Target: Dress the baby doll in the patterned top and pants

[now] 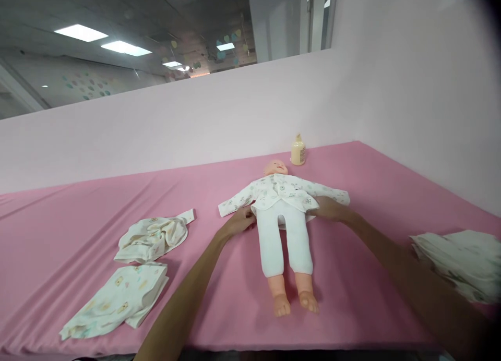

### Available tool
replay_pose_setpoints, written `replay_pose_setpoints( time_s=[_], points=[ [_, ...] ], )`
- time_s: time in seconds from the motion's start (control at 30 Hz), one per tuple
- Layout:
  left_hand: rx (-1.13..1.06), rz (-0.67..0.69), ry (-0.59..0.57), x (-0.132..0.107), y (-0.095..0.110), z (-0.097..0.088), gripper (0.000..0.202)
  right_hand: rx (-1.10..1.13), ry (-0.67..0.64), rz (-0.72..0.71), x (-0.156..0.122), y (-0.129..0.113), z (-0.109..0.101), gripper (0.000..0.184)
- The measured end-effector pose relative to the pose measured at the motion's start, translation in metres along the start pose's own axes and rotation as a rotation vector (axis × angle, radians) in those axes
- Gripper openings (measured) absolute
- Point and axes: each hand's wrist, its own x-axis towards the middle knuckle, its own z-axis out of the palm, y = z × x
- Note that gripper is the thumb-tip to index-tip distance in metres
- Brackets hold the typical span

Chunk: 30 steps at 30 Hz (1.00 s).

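A baby doll (277,298) lies on its back, feet towards me, dressed in white trousers (270,241) and a white printed baby shirt (279,189). The shirt's sleeves spread out to both sides, and the doll's hands do not show. At the left lower hem, my left hand (241,221) is closed with its fingers curled against the shirt's edge. My right hand (327,208) is at the opposite side of the waist, below the right sleeve. Its fingertips are hidden by the shirt's hem.
The pink-covered table (219,309) meets a pale wall behind and at right. A cream bottle (298,152) stands beyond the doll's head. To the left lie a crumpled printed garment (152,238) and a folded printed cloth (117,301); more folded cloth (462,262) lies at right.
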Motion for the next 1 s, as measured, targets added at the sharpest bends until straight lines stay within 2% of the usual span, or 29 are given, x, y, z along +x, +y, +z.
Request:
replay_pose_setpoints(
  time_s=[0.07,0.13,0.23,0.3,0.4,0.5,0.6,0.7,0.83,0.9,1.0],
  points=[
    [0.16,0.053,0.073,0.003,0.0,0.003,0.012,-0.112,0.024,0.008,0.005,-0.002,0.004,0.024],
    [0.321,0.089,0.199,0.008,-0.003,0.006,0.018,-0.276,0.078,0.03,0.008,-0.003,0.008,0.027],
    [0.447,0.052,0.375,0.017,-0.007,0.012,0.017,-0.473,0.151,0.044,0.01,-0.002,0.014,0.025],
    [0.466,0.02,0.451,0.022,-0.009,0.018,0.017,-0.52,0.155,0.048,0.009,0.001,0.017,0.021],
    [0.471,0.015,0.496,0.025,-0.013,0.027,0.017,-0.46,0.097,0.064,0.008,0.006,0.018,0.018],
    [0.451,0.029,0.524,0.023,-0.018,0.032,0.015,-0.255,0.01,0.054,0.007,0.01,0.015,0.026],
    [0.417,0.048,0.547,0.018,-0.022,0.033,0.019,-0.151,-0.002,0.043,-0.004,0.003,0.012,0.035],
    [0.452,0.084,0.55,0.015,-0.023,0.033,0.023,-0.236,0.07,0.021,-0.032,-0.016,0.012,0.044],
    [0.575,0.074,0.528,0.016,-0.022,0.036,0.024,-0.309,0.191,0.032,-0.091,-0.039,0.013,0.049],
    [0.619,0.055,0.505,0.016,-0.021,0.037,0.024,-0.367,0.249,0.036,-0.129,-0.039,0.008,0.048],
    [0.632,0.049,0.488,0.015,-0.017,0.037,0.024,-0.484,0.36,0.127,-0.189,-0.017,-0.011,0.049]
  ],
)
